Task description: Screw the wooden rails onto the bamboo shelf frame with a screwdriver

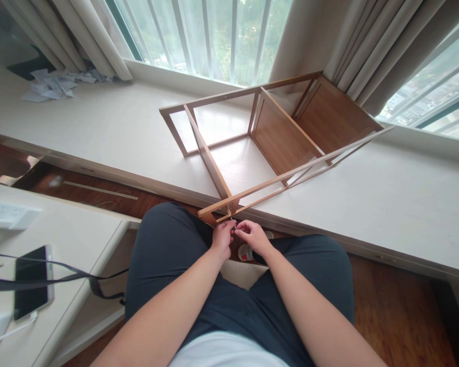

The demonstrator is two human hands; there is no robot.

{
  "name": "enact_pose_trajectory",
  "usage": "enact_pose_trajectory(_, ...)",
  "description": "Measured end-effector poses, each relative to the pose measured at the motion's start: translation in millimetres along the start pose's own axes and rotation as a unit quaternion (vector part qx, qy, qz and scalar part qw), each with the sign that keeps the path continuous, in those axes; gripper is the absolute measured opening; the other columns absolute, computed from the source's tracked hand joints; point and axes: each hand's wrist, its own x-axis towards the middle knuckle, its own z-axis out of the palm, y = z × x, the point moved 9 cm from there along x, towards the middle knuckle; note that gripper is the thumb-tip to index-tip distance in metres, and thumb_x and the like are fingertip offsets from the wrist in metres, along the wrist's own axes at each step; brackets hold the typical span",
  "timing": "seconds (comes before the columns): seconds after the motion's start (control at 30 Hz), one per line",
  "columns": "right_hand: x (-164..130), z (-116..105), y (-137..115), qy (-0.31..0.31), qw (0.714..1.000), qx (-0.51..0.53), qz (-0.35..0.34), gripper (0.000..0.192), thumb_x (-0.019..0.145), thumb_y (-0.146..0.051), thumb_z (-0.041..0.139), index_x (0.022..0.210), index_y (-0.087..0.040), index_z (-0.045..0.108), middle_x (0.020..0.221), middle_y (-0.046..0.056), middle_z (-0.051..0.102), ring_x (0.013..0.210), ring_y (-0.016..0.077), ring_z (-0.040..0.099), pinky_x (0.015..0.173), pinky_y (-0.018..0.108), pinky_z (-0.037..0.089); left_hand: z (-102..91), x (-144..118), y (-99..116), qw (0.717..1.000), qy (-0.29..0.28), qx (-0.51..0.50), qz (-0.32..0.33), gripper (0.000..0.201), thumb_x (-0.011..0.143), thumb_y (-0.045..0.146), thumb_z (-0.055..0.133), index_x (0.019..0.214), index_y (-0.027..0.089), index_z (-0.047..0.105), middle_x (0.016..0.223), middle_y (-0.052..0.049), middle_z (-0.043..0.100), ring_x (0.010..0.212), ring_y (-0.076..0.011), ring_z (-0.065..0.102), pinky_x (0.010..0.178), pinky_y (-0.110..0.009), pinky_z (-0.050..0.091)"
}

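Fingers of both hands pinch together on a small metal fastener (232,220), probably a screw or hex key, too small to tell, at the near corner of the wooden shelf frame (252,148). Left hand (222,238) sits at 9 o'clock of the fastener, right hand (253,235) at 3 o'clock, fingertips nearly touching. Frame lies on its side on the window ledge (386,204), near corner overhanging toward the lap. Step judged: fastening this corner joint. Next move calls for keeping the fastener square to the rail while turning. Phone (32,282) on the side table (80,239) at 8 o'clock.
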Motion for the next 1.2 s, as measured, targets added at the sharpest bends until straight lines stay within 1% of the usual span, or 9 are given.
enact_pose_trajectory(0.17, 0.4, -0.4, 2.4, -0.002, 1.0, -0.008, 0.002, 0.02, 0.081, -0.037, 0.069, 0.088, -0.018, 0.07, 0.08, 0.003, 0.07, 0.071, 0.0177, 0.061, 0.068, 0.029, 0.048, -1.0, -0.3, -0.1, 1.0, 0.006, 0.009, 0.0, 0.038, 0.055, 0.04, 0.085, 0.082, 0.016, 0.074, 0.075, -0.002, 0.064, 0.061, -0.0094, 0.049, 0.05, -0.02, 0.03)
enact_pose_trajectory(0.4, -0.2, 1.0, 4.2, -0.012, 1.0, 0.014, 0.013, 0.02, 0.086, -0.037, 0.062, 0.089, -0.018, 0.069, 0.075, 0.003, 0.07, 0.068, 0.0174, 0.062, 0.067, 0.029, 0.049, -1.5, -1.4, 3.7, 1.0, 0.011, 0.021, 0.012, 0.039, 0.055, 0.042, 0.086, 0.08, 0.015, 0.074, 0.07, -0.002, 0.061, 0.062, -0.0108, 0.049, 0.049, -0.02, 0.03)
enact_pose_trajectory(0.7, 1.6, 3.7, 14.6, -0.023, 0.999, 0.002, 0.028, 0.022, 0.089, -0.038, 0.058, 0.089, -0.019, 0.069, 0.074, 0.002, 0.07, 0.064, 0.016, 0.061, 0.063, 0.027, 0.048, -3.0, 0.9, 3.0, 0.999, 0.012, 0.027, 0.016, 0.04, 0.055, 0.044, 0.086, 0.079, 0.015, 0.072, 0.069, -0.002, 0.06, 0.059, -0.0103, 0.049, 0.046, -0.02, 0.03)
enact_pose_trajectory(0.93, 1.6, 2.9, 17.3, -0.021, 0.999, -0.005, 0.029, 0.022, 0.089, -0.038, 0.058, 0.089, -0.018, 0.069, 0.075, 0.003, 0.07, 0.065, 0.0158, 0.061, 0.063, 0.027, 0.048, -2.1, -2.1, 3.7, 1.0, 0.014, 0.026, 0.01, 0.04, 0.053, 0.043, 0.084, 0.08, 0.015, 0.073, 0.07, -0.001, 0.06, 0.061, -0.0104, 0.049, 0.047, -0.02, 0.03)
enact_pose_trajectory(1.2, 0.5, 0.0, 8.7, -0.008, 1.0, -0.002, 0.012, 0.02, 0.083, -0.037, 0.066, 0.091, -0.019, 0.067, 0.078, 0.002, 0.07, 0.069, 0.0167, 0.062, 0.067, 0.029, 0.049, -1.4, -2.0, 0.6, 1.0, 0.005, 0.023, 0.005, 0.038, 0.055, 0.04, 0.084, 0.083, 0.015, 0.076, 0.075, -0.003, 0.065, 0.06, -0.0103, 0.05, 0.049, -0.02, 0.03)
